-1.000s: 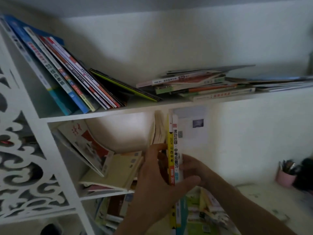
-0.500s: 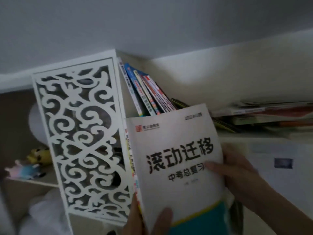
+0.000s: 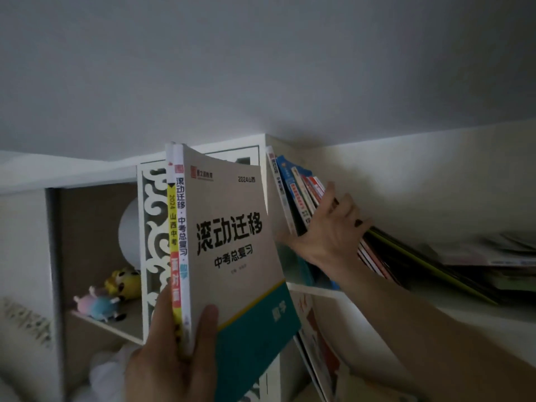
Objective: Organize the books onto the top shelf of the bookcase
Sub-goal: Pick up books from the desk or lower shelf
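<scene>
My left hand (image 3: 174, 361) grips two books upright by their lower spines: a grey and teal book (image 3: 232, 242) with large black characters, and a thinner yellow-spined book (image 3: 173, 227) behind it. They stand in front of the bookcase's carved white side panel (image 3: 152, 227). My right hand (image 3: 330, 233) lies flat, fingers spread, against the leaning books (image 3: 293, 192) at the left end of the top shelf (image 3: 478, 311). It holds nothing. Further right on that shelf lies a flat stack of books (image 3: 493, 256).
Plush toys (image 3: 107, 294) sit on a shelf of the cabinet to the left. A book with a red and white cover (image 3: 316, 338) leans on the shelf below. Wall and ceiling fill the upper view.
The view swung up and left. Both hands pulled the two books from the lower shelf and raised them. My right hand then let go and reached to the leaning books on the top shelf.
</scene>
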{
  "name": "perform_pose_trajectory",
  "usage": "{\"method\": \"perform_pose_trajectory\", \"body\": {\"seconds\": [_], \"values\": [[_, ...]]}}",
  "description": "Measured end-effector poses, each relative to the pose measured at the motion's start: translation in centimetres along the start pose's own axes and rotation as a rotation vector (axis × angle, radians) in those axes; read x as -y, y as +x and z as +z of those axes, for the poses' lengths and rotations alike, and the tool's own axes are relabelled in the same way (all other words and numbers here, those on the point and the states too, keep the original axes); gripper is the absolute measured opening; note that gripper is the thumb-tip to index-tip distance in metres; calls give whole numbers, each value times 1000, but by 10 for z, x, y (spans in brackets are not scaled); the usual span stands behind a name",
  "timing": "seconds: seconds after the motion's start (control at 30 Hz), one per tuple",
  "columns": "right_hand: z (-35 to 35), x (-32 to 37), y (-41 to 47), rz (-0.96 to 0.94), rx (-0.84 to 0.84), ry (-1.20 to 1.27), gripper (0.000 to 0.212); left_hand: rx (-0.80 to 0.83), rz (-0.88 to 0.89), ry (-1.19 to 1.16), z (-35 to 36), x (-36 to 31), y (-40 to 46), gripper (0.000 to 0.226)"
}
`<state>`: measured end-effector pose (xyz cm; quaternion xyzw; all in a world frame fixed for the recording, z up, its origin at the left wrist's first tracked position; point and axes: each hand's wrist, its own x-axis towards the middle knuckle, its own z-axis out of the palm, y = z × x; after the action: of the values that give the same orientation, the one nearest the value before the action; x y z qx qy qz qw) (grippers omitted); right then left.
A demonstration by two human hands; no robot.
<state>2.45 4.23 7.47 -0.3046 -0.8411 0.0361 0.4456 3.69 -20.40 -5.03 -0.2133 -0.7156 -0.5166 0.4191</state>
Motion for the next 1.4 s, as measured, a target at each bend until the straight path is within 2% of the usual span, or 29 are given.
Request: {"method": "perform_pose_trajectory", "body": {"seconds": [0.07,0.17,0.27,0.33,0.4,0.6,0.9,1.17,1.4], "values": [[12,6,4,-22,-39,-112,149,-34,71,-69,5,-10,8,66],[22,7,11,-19,-161,-154,138,-76,103,-47,11,-20,23,60],[25,-2,23,-18,-268,-35,107,-43,103,-74,18,-25,37,63],[20,-16,32,-24,-271,39,86,-3,128,-70,22,-29,43,60],[13,-32,39,6,-271,95,80,27,145,-59,29,-33,48,54],[7,-54,43,52,-336,171,79,45,194,-112,50,-48,57,42],[5,-61,42,64,-357,223,81,117,208,-71,85,-61,66,49],[8,-61,42,65,-360,229,82,111,161,-87,160,-50,87,54],[21,-55,37,42,-419,194,84,236,131,3,208,-35,94,57]]}}
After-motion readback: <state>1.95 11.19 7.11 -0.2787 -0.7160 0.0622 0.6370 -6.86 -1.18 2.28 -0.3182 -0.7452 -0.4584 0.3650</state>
